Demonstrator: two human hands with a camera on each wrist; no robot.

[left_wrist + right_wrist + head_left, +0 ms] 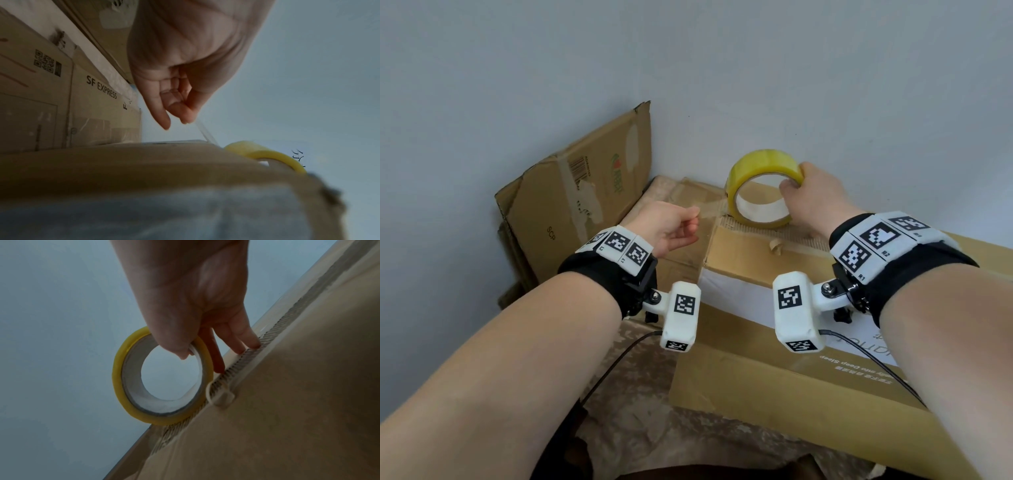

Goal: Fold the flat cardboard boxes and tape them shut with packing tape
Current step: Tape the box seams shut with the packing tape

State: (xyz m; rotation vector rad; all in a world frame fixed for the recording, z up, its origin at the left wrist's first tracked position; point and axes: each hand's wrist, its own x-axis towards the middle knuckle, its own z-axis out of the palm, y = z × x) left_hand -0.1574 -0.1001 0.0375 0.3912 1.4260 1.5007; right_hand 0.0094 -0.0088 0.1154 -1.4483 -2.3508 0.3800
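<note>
A yellow roll of packing tape (762, 187) stands on edge at the far left corner of a big brown cardboard box (774, 370). My right hand (815, 195) grips the roll (162, 378) at its right side, thumb on the inner core, other fingers touching the box's torn corrugated strip (287, 316). A clear strip of tape (710, 210) runs left from the roll. My left hand (671, 226) pinches its free end (205, 131) between thumb and fingers, just left of the box corner.
Flattened cardboard boxes (585, 192) lean against the grey wall (688, 61) at the back left, one printed SF EXPRESS (100, 87). More flat cardboard (678, 192) lies behind the box. A camouflage-patterned cloth (640, 421) covers the surface under the box's near left.
</note>
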